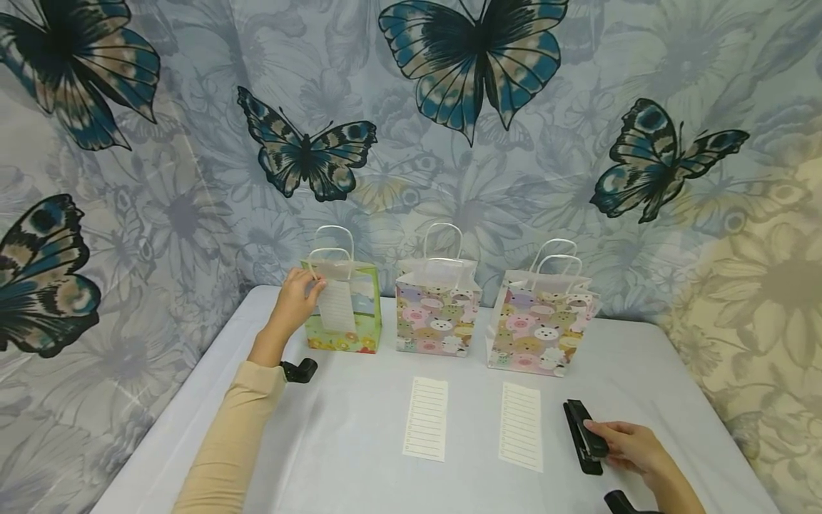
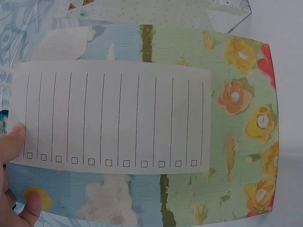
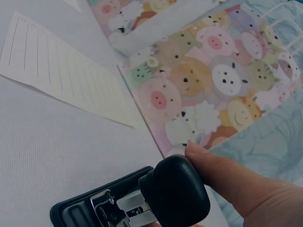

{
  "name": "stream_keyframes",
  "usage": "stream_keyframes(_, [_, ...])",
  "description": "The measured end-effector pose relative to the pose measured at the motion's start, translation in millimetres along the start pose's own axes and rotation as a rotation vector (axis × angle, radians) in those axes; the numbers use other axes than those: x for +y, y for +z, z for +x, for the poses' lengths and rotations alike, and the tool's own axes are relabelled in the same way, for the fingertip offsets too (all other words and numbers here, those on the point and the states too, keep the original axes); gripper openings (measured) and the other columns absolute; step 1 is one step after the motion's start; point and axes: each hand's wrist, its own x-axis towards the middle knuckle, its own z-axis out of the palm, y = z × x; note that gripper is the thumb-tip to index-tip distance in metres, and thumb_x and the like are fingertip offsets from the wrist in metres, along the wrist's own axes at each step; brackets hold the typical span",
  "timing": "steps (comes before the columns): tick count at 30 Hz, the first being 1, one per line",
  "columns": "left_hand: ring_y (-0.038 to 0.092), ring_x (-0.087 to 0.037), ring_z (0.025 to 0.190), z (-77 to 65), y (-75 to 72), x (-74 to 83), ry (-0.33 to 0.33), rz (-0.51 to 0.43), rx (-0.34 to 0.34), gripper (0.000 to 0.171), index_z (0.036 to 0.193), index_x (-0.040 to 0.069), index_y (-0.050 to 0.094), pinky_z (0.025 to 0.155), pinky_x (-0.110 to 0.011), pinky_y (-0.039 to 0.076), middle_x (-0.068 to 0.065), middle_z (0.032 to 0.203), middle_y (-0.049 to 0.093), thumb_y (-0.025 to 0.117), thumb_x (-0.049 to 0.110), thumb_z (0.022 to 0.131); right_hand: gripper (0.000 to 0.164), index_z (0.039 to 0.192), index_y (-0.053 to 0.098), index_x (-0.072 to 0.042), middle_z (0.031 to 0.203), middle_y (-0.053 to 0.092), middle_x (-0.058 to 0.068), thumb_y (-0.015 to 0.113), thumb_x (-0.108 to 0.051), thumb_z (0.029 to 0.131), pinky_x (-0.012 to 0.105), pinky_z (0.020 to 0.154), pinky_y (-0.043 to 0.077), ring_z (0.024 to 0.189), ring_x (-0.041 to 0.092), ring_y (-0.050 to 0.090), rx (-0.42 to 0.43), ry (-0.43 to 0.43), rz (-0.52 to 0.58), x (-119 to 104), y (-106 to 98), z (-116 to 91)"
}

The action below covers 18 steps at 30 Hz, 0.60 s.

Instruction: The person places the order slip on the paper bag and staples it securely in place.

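Note:
At the left bag's top edge, my left hand [image 1: 300, 298] pinches a lined checklist slip [image 2: 113, 118] against the front of a green flowered gift bag [image 1: 359, 341]. Small checkboxes run along one side of the slip. My right hand [image 1: 632, 448] grips a black stapler [image 1: 584, 439] at the right of the table; its front end [image 3: 177, 189] shows in the right wrist view, with thumb on top. Two more lined slips, one in the middle [image 1: 426, 419] and one to its right [image 1: 521, 427], lie flat on the table.
Two animal-print gift bags, a middle one [image 1: 439, 321] and a right one [image 1: 536, 332], stand upright beside the green bag. All have white handles. The white table [image 1: 347, 428] meets a butterfly-patterned backdrop [image 1: 417, 178] behind the bags.

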Motion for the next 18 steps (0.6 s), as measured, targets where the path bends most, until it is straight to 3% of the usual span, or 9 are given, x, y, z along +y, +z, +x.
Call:
stream_keyframes(5, [0.049,-0.032,0.104,0.3,-0.5,0.4,0.001,0.002,-0.002,0.024,0.102,-0.003,0.062,0.088,-0.046,0.046,-0.021,0.106,0.059,0.053,0.018,0.094,0.105,0.127,0.039,0.019,0.096,0.057,0.018,0.071,-0.061,0.067,0.031,0.068,0.055,0.082,0.022,0.055,-0.008,0.029,-0.028,0.4,0.3,2.2])
stream_keyframes(18, [0.048,-0.032,0.104,0.0,0.8,-0.6,0.0,0.002,-0.001,0.024,0.102,-0.003,0.062,0.088,-0.046,0.046,-0.021,0.106,0.058,0.053,0.017,0.094,0.12,0.126,0.036,0.021,0.089,0.056,0.021,0.075,-0.067,0.054,0.034,0.066,0.056,0.078,0.024,0.058,0.03,0.055,-0.048,-0.9,5.4,4.8])
